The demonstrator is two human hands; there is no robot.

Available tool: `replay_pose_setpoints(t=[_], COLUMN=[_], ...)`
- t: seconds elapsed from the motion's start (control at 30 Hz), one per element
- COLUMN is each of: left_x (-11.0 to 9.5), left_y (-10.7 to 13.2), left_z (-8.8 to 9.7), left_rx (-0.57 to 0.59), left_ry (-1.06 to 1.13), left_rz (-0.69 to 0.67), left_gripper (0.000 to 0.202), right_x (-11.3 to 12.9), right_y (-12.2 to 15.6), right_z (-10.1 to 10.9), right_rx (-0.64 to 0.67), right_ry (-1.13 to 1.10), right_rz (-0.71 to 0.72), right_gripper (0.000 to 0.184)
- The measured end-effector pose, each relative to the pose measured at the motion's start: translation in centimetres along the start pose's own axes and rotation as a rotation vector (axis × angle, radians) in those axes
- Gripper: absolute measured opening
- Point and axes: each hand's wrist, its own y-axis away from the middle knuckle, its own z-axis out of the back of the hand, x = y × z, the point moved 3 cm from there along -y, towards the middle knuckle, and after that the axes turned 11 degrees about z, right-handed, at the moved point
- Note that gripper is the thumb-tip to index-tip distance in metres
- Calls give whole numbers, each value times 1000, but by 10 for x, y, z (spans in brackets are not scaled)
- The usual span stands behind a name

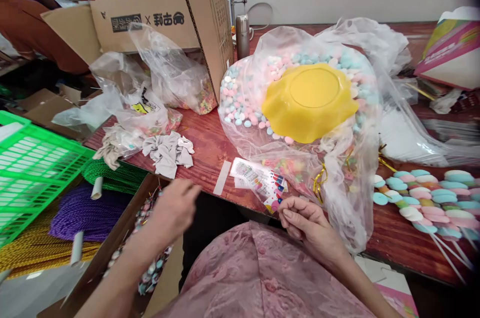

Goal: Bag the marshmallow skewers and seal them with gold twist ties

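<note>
The right hand point(304, 222) sits at the near edge of the table point(202, 138), its fingers curled toward the palm and the thumb laid against them. Whether anything small is pinched inside cannot be told. Its fingertips lie just beside the sticker sheet point(258, 180), which lies flat on the wood with its far right part tucked against the clear bag point(348, 198).

The sheet looks thin, light and floppy, probably glossy, so it would likely be best taken by its free near corner in a thumb-and-forefinger pinch rather than from above.

The left hand point(175, 208) hovers to the left over a cardboard box point(116, 238), seen from the back, so its grip is hidden.

A white strip point(222, 177) lies left of the sheet. Farther off, a yellow bowl point(309, 100) rests upturned on the bag's pastel sweets, and candy skewers point(423, 198) lie to the right.
</note>
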Motion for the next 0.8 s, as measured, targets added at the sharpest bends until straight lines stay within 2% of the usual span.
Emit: replay_pose_setpoints(t=[0.07,0.1,0.13,0.2,0.27,0.3,0.43,0.53,0.6,0.67,0.73,0.8], left_x=[-64,-91,-113,-138,-145,-144,-134,-132,-130,-129,-129,-129], left_y=[-29,-42,-53,-70,-82,-87,-96,-96,-95,-96,-97,-98], left_z=[7,8,7,2,-8,-13,-31,-36,-36,-33,-29,-24], left_rx=[-75,-60,-34,40,36,-6,-290,-431,-479,-506,-520,-542], left_ry=[137,168,177,158,128,116,131,195,251,315,370,404], left_rz=[-323,-467,-538,-585,-572,-560,-541,-529,-522,-520,-509,-500], left_gripper=[40,39,39,36,38,39,44,47,46,41,35,29], right_x=[10,17,24,39,50,54,69,80,85,85,82,76], right_y=[3,5,9,20,34,42,76,96,103,107,110,113], right_z=[-9,-12,-14,-9,7,20,85,125,143,156,165,171], right_rx=[-5,-7,-6,-6,-66,-143,-594,-842,-892,-842,-781,-769], right_ry=[85,172,289,563,804,898,1211,1533,1824,2072,2199,2244], right_rz=[74,132,204,369,511,566,729,771,649,416,214,127], right_gripper=[34,32,29,25,23,22,11,11,13,16,16,16])
